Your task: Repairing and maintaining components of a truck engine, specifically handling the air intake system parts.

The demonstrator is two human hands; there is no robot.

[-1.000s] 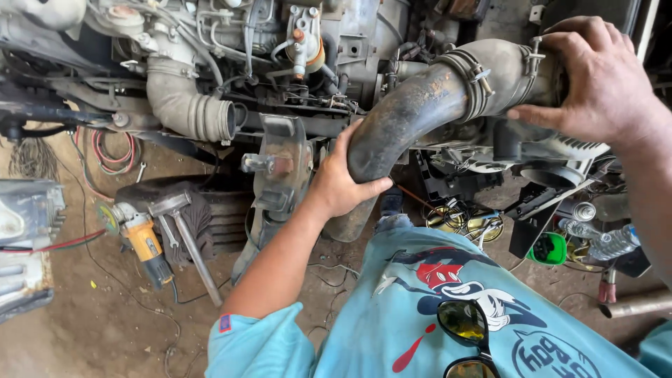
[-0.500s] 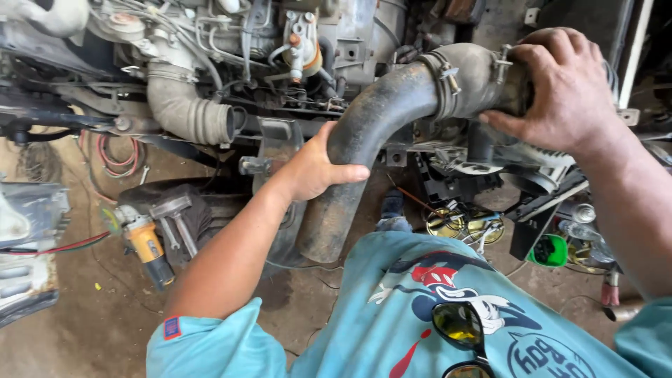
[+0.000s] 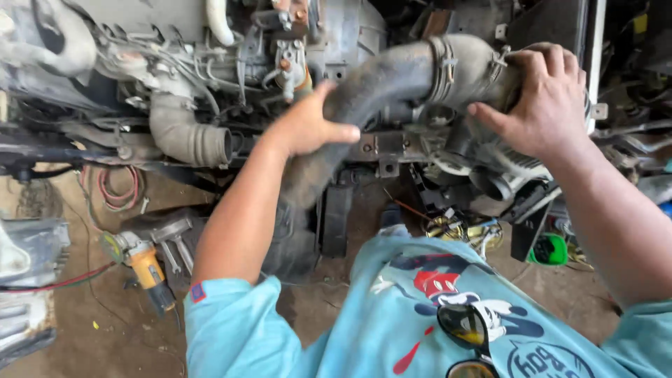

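Dirt floor [image 3: 63, 350] at lower left; left hand [image 3: 308, 126] and right hand [image 3: 549, 98] both grasp hose [image 3: 378, 84] at upper centre; it may slip off if clamp [image 3: 441, 66] is loose

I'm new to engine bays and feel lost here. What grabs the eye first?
A big black curved hose runs across the middle, with the left hand on its bend and the right hand at its clamped upper end. Lower left, a yellow grinder lies on the dirt floor.
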